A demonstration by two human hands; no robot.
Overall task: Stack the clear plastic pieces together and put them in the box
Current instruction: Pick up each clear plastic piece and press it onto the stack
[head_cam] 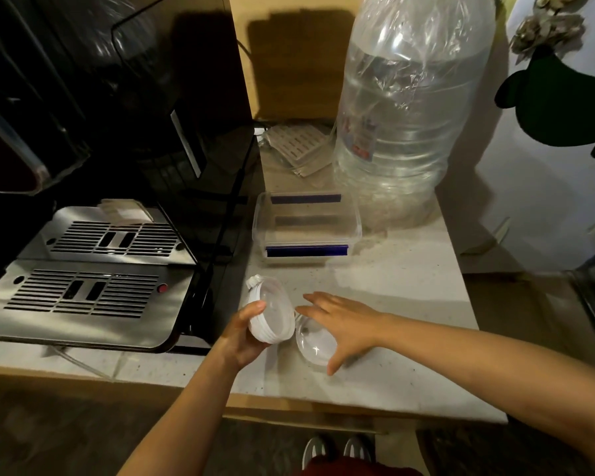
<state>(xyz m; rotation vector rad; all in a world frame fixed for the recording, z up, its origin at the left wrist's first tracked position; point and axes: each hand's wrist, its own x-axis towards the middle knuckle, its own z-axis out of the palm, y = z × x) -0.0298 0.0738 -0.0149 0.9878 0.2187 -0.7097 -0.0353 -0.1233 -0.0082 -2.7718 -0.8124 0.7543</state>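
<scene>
My left hand (244, 333) holds a stack of clear plastic dome pieces (272, 312) tilted on edge just above the counter. A single clear dome piece (315, 341) lies on the pale counter (392, 286) right beside the stack. My right hand (340, 322) hovers over that piece with fingers spread, thumb down by its near edge; I cannot tell whether it touches. The clear plastic box (306, 225) with blue side clips stands open and empty farther back on the counter.
A black coffee machine with a metal drip tray (83, 290) fills the left side. A large clear water bottle (402, 115) wrapped in plastic stands behind the box at the right. Bagged flat items (296, 146) lie at the back. The counter's front edge is near my body.
</scene>
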